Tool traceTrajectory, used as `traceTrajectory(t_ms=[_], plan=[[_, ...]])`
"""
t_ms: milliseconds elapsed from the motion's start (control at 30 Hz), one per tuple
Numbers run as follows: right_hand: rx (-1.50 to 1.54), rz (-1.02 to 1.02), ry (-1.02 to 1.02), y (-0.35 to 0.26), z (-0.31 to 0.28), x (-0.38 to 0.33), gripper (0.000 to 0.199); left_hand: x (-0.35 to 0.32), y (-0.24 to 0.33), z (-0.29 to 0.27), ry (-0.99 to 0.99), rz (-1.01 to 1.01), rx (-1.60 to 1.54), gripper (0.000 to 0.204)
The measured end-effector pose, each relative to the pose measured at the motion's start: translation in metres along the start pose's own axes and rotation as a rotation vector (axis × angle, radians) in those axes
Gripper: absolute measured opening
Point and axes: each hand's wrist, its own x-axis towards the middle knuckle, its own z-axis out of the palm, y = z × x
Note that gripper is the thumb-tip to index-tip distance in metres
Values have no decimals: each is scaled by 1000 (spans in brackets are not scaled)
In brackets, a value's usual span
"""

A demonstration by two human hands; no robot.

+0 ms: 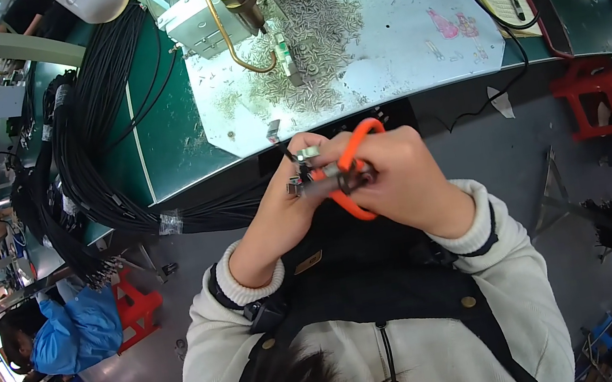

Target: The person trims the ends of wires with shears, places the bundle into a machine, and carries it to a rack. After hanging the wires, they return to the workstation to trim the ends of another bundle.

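Just in front of the bench's near edge, both my hands meet over my lap. My left hand (pixel 284 204) is closed round the ends of black cables (pixel 225 212), with small metal connectors (pixel 295 185) showing at the fingertips. My right hand (pixel 395 173) grips orange-handled pliers (pixel 352 150). The dark jaws point left and touch or nearly touch the connectors; they are blurred, so whether they bite on one I cannot tell. Above my left hand a small silvery connector piece (pixel 273 130) sticks up.
A white metal plate (pixel 411 46) on the green bench carries many silvery clippings. A bench machine (pixel 236 2) stands over it. Bundled black cables (pixel 89 161) hang at left. At right are a phone (pixel 544 17) and a red stool (pixel 589 94). A person in blue (pixel 75 327) sits at left.
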Motion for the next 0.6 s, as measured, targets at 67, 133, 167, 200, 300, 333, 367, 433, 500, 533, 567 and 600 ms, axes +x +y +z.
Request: traceTrajectory(t_ms=[67, 133, 167, 200, 300, 333, 367, 433, 500, 533, 567, 600], plan=[[13, 26, -37, 7, 2, 1, 19, -2, 1, 2, 16, 13, 35, 22], [72, 207, -110, 13, 0, 2, 20, -5, 2, 4, 56, 35, 103, 23], [103, 298, -147, 16, 0, 2, 20, -5, 2, 2, 56, 35, 103, 23], [102, 297, -146, 19, 2, 1, 20, -6, 1, -2, 72, -9, 120, 24], [-136, -71, 85, 28, 7, -5, 18, -7, 0, -9, 99, -98, 153, 26], [-137, -70, 85, 30, 8, -6, 18, -6, 0, -10, 115, -79, 164, 25], [-226, -115, 90, 31, 8, -7, 17, -6, 0, -10, 130, -60, 174, 23], [-404, -204, 100, 32, 8, -8, 14, -6, 1, -10, 144, -42, 185, 22], [-414, -246, 126, 30, 8, -8, 12, -9, 5, -9, 211, -7, 76, 18], [-424, -289, 151, 28, 8, -8, 11, -10, 6, -9, 244, 10, 23, 16], [-434, -332, 176, 27, 9, -7, 10, -10, 7, -11, 242, 9, 23, 16], [-434, -330, 178, 27, 11, -8, 10, -9, 7, -13, 259, 17, -76, 14]])
